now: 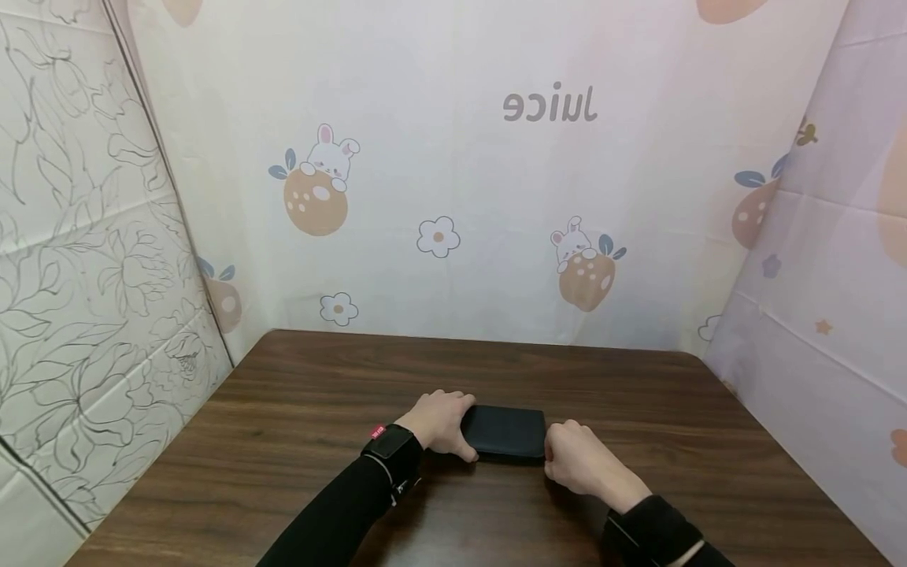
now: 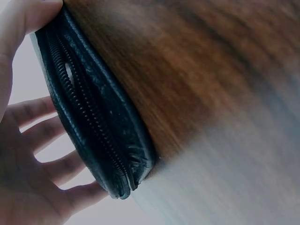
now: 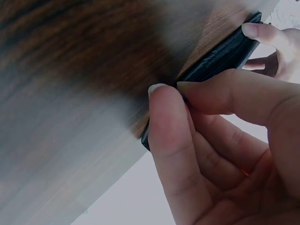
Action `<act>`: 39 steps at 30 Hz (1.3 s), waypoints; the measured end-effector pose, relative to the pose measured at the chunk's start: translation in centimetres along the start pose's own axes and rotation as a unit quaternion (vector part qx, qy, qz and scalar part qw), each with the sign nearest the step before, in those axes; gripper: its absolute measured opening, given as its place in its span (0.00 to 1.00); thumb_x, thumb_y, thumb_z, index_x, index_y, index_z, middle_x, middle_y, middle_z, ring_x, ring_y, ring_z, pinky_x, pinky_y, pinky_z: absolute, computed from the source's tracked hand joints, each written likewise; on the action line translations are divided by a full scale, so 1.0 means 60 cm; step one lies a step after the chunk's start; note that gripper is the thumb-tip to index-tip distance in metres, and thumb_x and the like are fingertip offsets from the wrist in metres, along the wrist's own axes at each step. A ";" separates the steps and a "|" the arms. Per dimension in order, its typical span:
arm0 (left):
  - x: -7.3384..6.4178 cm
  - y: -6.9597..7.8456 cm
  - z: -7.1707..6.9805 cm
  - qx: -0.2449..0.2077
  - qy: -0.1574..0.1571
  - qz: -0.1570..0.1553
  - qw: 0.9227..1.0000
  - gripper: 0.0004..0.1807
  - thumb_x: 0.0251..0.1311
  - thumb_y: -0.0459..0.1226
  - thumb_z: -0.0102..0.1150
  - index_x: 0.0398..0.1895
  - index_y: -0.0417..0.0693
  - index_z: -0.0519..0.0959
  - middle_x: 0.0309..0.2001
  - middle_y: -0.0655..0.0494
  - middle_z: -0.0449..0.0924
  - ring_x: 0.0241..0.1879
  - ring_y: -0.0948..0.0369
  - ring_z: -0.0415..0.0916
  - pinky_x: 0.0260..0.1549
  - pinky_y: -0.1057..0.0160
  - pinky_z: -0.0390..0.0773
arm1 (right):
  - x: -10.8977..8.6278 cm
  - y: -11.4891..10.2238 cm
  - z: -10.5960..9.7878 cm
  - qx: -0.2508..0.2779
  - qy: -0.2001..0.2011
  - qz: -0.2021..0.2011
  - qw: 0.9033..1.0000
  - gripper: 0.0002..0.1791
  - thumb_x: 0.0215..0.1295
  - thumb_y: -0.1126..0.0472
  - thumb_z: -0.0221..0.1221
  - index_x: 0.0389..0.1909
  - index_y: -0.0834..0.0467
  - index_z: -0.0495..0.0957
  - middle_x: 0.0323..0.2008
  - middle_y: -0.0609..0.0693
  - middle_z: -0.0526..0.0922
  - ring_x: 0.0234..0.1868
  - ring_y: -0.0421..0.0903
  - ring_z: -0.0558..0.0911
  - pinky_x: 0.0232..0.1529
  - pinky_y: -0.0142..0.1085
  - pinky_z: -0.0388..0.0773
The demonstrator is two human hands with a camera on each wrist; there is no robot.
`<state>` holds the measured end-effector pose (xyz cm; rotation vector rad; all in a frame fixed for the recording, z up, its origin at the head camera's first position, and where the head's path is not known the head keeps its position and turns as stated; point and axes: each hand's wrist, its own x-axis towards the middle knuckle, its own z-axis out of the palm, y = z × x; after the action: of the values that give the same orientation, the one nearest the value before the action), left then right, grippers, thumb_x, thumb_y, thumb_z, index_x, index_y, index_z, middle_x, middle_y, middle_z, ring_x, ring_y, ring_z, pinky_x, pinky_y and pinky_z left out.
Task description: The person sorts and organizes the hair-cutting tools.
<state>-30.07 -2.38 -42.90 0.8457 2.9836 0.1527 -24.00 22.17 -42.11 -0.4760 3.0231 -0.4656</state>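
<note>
A flat black zip wallet point(image 1: 505, 431) lies on the wooden table in the head view. My left hand point(image 1: 441, 423) grips its left end, the thumb on the near edge and the fingers spread along the far side. In the left wrist view the zipper point(image 2: 89, 103) runs along the wallet's edge, its rows of teeth apart for part of the length. My right hand point(image 1: 584, 459) is at the right end, with thumb and index finger point(image 3: 168, 122) pinched together at the zipped edge. Whatever lies between those fingertips is hidden.
The dark brown table point(image 1: 319, 378) has rounded far corners. A pale printed curtain point(image 1: 453, 157) hangs behind it, with a further curtain point(image 1: 836, 276) on the right and a floral one point(image 1: 106, 236) on the left.
</note>
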 end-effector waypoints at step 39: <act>0.003 -0.001 0.004 0.001 -0.001 -0.004 1.000 0.47 0.47 0.61 0.75 0.70 0.54 0.72 0.62 0.56 0.77 0.59 0.51 0.74 0.58 0.48 0.73 | 0.000 -0.002 0.002 0.020 0.000 0.003 1.000 0.06 0.55 0.72 0.66 0.24 0.59 0.83 0.24 0.49 0.79 0.21 0.43 0.76 0.26 0.39 0.77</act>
<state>-30.20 -2.30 -43.16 0.8338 2.9848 0.1492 -23.94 22.01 -42.20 -0.4631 3.0077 -0.5246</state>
